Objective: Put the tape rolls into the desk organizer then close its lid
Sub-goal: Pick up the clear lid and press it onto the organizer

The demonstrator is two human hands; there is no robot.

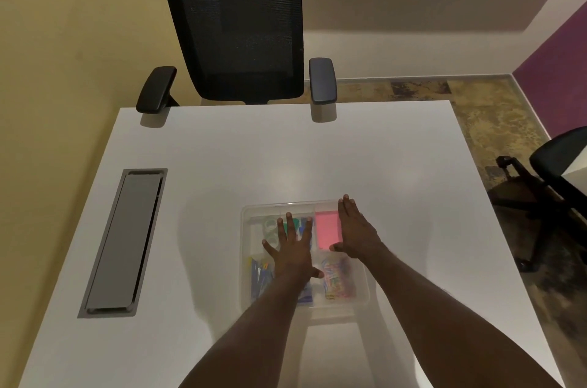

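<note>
Clear desk organizer on white tabletop, near front edge, lid down over it. Tape rolls visible through lid, rear-left compartment. Left hand flat on lid, fingers spread, grasping nothing. Right hand flat along right side, fingers together, released. Pink notes rear-right. Black chair beyond tabletop.

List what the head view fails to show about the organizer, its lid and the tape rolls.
- Lid latch: the clear lid lies under the flat left hand and right hand; whether it has snapped shut is hidden.
- Tape rolls: blurred through the plastic, partly under the left hand; count unclear.
- Organizer middle compartments: covered by the forearms.
</note>
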